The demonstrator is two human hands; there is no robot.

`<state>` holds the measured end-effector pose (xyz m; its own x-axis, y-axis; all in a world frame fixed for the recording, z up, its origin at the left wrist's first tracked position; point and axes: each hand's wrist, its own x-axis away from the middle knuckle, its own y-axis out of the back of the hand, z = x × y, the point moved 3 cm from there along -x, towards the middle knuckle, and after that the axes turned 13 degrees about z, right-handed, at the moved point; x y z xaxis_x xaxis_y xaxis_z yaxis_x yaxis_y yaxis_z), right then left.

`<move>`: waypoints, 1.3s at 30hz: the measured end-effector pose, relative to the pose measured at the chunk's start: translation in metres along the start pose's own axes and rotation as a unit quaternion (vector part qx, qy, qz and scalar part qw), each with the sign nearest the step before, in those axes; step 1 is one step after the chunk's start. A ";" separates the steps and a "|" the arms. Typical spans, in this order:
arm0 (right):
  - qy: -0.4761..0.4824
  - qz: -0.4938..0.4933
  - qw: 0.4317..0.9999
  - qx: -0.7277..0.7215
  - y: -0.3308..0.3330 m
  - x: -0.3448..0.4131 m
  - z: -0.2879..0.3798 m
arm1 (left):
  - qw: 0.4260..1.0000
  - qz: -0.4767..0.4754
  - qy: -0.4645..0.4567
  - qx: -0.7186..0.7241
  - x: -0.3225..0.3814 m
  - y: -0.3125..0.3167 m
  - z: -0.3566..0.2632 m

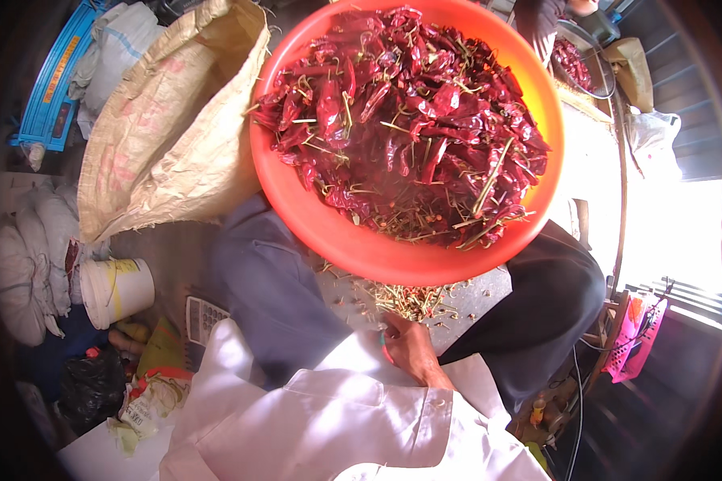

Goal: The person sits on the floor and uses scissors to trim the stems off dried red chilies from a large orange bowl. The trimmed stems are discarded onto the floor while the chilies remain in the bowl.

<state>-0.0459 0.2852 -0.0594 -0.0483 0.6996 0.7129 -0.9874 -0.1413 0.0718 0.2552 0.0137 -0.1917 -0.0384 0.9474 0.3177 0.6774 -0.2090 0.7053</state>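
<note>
A large orange-red plastic basin (367, 267) filled with dried red chili peppers (409, 114) stands before me, above my knees. Cut stems and loose seeds lie among the peppers near its lower rim. More stem pieces (415, 300) are piled on a grey surface between my legs. Just below that pile is my right hand (410, 349), its fingers curled round a small tool with a red and teal handle (386, 347); the tool's working end is hidden. My left hand is out of view.
An open woven sack (174, 132) leans left of the basin. Farther left are a blue plastic item (51, 84), stacked white sacks (30, 258), a white bucket (120, 291) and a calculator (204, 318). At right are a pink basket (635, 337), cables, and a person's leg (535, 27) near another container of chilies (571, 63).
</note>
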 end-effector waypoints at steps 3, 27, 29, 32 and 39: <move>0.088 -0.074 0.993 0.037 0.005 0.029 0.009 | 1.000 0.000 -0.014 0.002 0.000 0.006 -0.008; 0.124 -0.108 0.972 -0.169 0.003 0.091 -0.024 | 0.929 -0.052 -0.135 0.342 0.062 0.150 -0.112; 0.117 -0.087 0.963 -0.228 0.002 0.082 -0.030 | 0.921 -0.056 -0.171 0.345 0.082 0.166 -0.138; 0.084 -0.068 0.966 -0.233 0.003 0.079 -0.032 | 0.925 -0.076 -0.222 0.298 0.094 0.195 -0.178; 0.037 -0.040 0.972 -0.229 0.002 0.110 -0.024 | 0.914 -0.099 -0.337 0.206 0.080 0.236 -0.257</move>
<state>-0.0565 0.3788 0.0018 0.0368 0.7459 0.6651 -0.9513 0.2301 -0.2054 0.2231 -0.0217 0.1630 0.1771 0.9201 -0.3493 0.9304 -0.0408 0.3643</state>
